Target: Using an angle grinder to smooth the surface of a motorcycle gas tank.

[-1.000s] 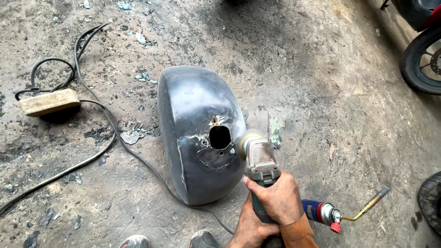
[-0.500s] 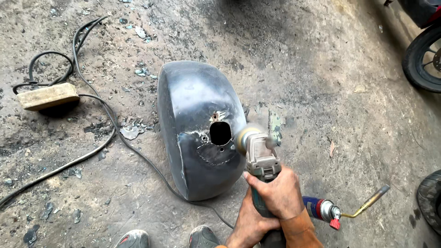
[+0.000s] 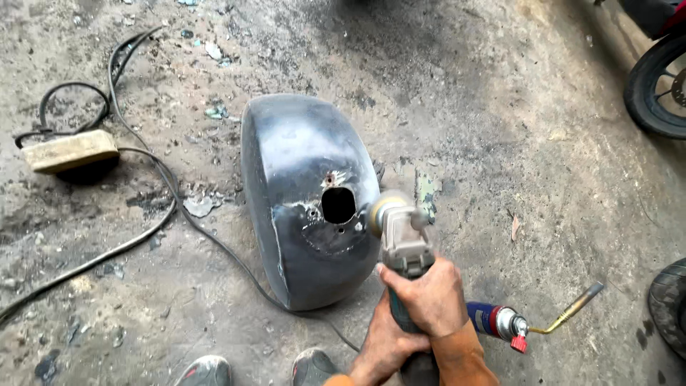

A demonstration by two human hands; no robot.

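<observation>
**One metal tank, one grinder, both your hands on the tool**

Item 1: dark metal tank (image 3: 304,193), lying on the concrete floor (image 3: 500,107) at centre, with a rough square hole (image 3: 338,205) in its right face; the inside shows only black, so contents cannot be told.

Item 2: angle grinder (image 3: 402,236), its disc end touching the tank just right of the hole. Your right hand (image 3: 427,297) is wrapped tight round the body; your left hand (image 3: 384,347) grips nearer, partly hidden beneath.

Item 3: blue gas torch (image 3: 500,322), near right, partly behind your wrist.

Item 4: black cable (image 3: 143,236) and extension box (image 3: 69,150), far left.

Item 5: two shoes (image 3: 207,372), cut off at the near edge; a wheel (image 3: 654,93), cut off far right.
</observation>
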